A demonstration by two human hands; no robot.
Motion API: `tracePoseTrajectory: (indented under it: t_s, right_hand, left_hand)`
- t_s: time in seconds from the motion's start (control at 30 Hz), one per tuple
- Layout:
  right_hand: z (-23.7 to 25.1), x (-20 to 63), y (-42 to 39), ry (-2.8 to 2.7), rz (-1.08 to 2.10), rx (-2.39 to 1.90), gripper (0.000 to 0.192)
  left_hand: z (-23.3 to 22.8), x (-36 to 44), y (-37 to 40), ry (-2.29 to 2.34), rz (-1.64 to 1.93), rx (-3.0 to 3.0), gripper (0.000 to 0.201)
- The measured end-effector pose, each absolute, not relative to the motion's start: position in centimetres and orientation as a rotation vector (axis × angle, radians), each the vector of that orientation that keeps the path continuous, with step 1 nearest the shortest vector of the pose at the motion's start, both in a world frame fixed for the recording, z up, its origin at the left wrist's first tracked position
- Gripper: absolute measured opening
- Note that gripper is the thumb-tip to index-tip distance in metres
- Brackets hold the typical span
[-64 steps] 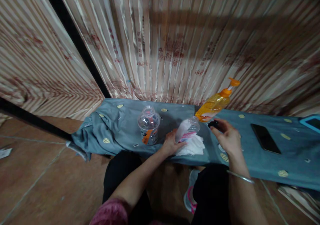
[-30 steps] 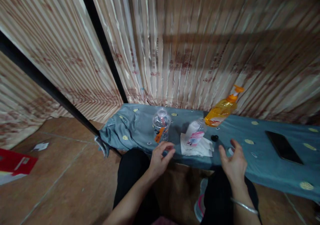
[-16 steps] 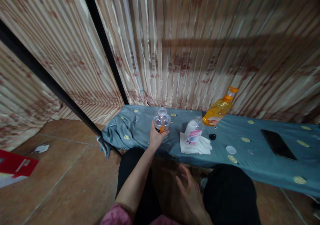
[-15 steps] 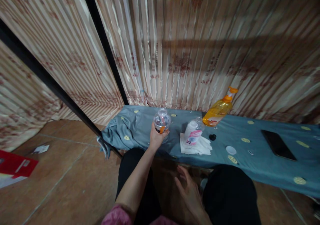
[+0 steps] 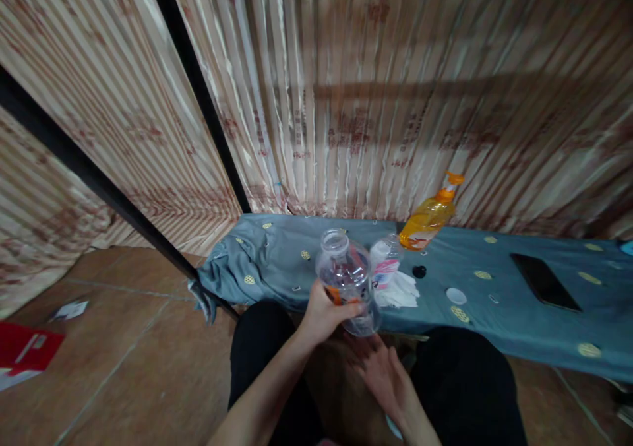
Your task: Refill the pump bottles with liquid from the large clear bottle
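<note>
L hand grips clear container; pump btl w/ amber liquid.

Shows dim light over red-printed, pleated beige curtains behind a long desk draped in blue-grey; has dark slanting poles at left and a brown, pale-seamed floor below.
</note>
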State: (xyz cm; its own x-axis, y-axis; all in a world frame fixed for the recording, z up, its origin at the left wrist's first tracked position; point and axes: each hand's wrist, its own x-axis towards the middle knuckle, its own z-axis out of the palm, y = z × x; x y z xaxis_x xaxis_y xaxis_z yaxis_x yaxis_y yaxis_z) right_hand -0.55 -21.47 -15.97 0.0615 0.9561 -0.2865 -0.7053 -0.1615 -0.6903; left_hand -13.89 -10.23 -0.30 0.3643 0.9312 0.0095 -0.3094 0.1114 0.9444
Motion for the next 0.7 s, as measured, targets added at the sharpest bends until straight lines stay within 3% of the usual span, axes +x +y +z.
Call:
tracePoseTrajectory:
  t_s: [0.27,0.57,0.7]
  right_hand:
    - [-13.5,4.7,-25.6,-0.11,1.413,-0.829,0.091]
    - [-12.7,9.7,-29.3,0.052,1.226,-0.901,0.058]
    - [-10.6,9.9,-29.9,0.097,1.159,-1.027,0.082]
  left_hand:
    - [1.1,-8.0,-14.0,0.392,0.786,0.999,0.058]
    - [1.9,-4.1,-13.0,0.207,0.556,1.26,0.055]
    - [1.5,-4.6,-11.3,0.29,0.722,1.401,0.053]
